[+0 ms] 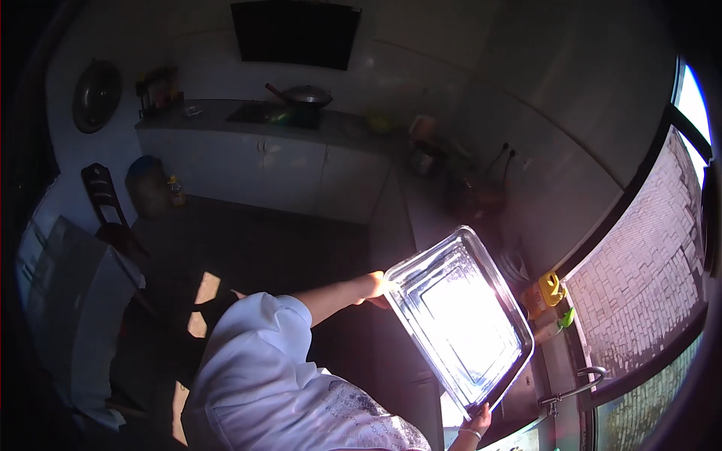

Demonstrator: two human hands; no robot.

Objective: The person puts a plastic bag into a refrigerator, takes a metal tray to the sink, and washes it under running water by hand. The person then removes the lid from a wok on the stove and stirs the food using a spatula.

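A shiny rectangular metal tray (459,318) is held up at a slant, its inner face glaring with bright light. My left hand (372,288) grips its upper left corner, with some fingers behind the rim. At the lower corner my right hand (480,420), with a bracelet at the wrist, holds the rim. Behind the tray's lower right side, part of a sink (522,394) shows, with a curved metal faucet (575,389) beside it.
A yellow-capped jug (544,293) and a green item (567,318) stand by the window, right of the tray. Pots crowd the dark counter (352,135); a lidded wok (307,96) sits on the hob. A chair (107,197) and covered table (93,304) are at left.
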